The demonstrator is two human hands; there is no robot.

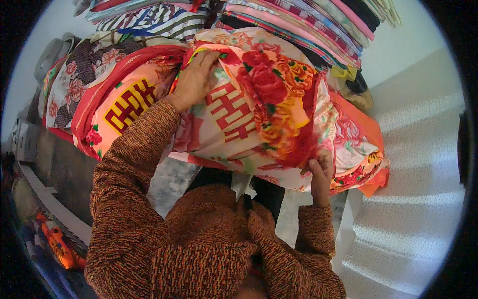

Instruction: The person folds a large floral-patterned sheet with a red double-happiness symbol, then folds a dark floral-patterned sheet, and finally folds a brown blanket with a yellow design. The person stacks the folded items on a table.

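Floral textile (231, 112) met from both sides

The floral textile lies in front of the person, with a red-trimmed bundle (129, 105) beside it at left and folded cloths (298, 25) stacked behind. The left hand (193, 79) lies over its far left part, fingers outstretched, probably steadying it; whether it grips, I cannot tell. The right hand (321, 172), fingers bent, meets the near right edge, perhaps to control that side; blur hides any pinch.

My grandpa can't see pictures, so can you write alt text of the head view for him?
A bare left hand lies on the far part of a red, pink and white flowered cloth, and the right hand touches it closer in, toward the right. The sleeves are brown-flecked; folded fabrics are stacked beyond.
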